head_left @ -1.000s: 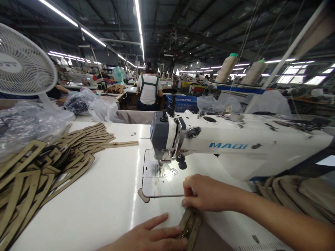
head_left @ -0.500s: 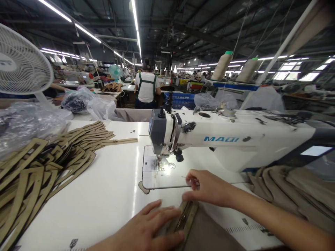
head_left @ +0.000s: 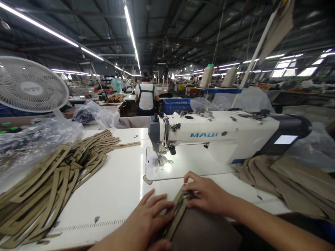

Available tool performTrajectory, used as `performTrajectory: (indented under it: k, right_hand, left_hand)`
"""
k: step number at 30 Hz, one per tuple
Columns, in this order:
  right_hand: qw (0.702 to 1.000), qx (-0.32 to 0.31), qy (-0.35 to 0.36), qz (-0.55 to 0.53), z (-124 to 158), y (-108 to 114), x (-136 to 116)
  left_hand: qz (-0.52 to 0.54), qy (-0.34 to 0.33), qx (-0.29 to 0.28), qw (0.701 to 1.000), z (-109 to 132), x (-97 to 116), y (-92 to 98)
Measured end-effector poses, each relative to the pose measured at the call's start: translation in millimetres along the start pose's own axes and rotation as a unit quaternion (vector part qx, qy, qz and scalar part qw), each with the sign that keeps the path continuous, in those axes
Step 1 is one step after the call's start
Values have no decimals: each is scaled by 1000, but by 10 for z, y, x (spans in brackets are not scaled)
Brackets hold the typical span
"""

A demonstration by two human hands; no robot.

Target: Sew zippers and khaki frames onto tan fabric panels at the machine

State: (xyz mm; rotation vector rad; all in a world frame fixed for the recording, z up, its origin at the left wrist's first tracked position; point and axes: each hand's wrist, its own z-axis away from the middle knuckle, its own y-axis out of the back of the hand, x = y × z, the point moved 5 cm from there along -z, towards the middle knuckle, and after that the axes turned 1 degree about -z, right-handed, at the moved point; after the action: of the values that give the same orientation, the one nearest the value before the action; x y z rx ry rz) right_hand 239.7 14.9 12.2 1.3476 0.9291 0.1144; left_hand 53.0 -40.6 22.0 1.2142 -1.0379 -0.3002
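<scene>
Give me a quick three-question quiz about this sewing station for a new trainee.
1. True or false: the left hand and right hand both touch the zipper strip.
2. The pile of tan cut pieces lies on which side of the sewing machine: A left, B right?
3. Which word is printed on the machine's arm?
Key: 1 true; 2 A; 3 MAQI.

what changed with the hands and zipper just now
The right hand drew back from the bed of the sewing machine onto the top end of the zipper strip. The left hand slid further onto the strip, fingers spread. The tan cut pieces and the machine stayed put.
</scene>
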Motion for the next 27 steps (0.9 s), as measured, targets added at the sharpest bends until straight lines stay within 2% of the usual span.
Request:
performTrajectory:
  k: [4, 6, 8, 10, 11, 15, 17, 21, 27]
  right_hand:
    - [993, 68, 93, 37, 133, -58, -105]
    - [989, 88, 103, 58, 179, -34, -191]
    - [987, 98, 101, 76, 213, 27, -310]
    - [989, 96, 80, 75, 240, 95, -429]
    - [992, 90, 60, 62, 251, 121, -477]
    - [998, 54, -23, -27, 280, 128, -575]
    - [996, 47, -46, -53, 284, 102, -588]
    - [994, 64, -60, -70, 291, 79, -603]
    - [990, 62, -88, -91, 311, 32, -645]
  left_hand:
    - [61, 7, 57, 996, 168, 36, -18]
    - [96, 58, 121, 986, 247, -32, -56]
    - [162, 157, 193, 955, 338, -120, -70]
    - [261, 242, 251, 900, 433, -159, -75]
    - [324, 261, 273, 867, 471, -152, -79]
    - [574, 210, 304, 730, 550, 4, -105]
    - [631, 186, 306, 688, 594, 98, -111]
    - [671, 178, 315, 647, 695, 231, -107]
    - [682, 166, 327, 633, 737, 250, -135]
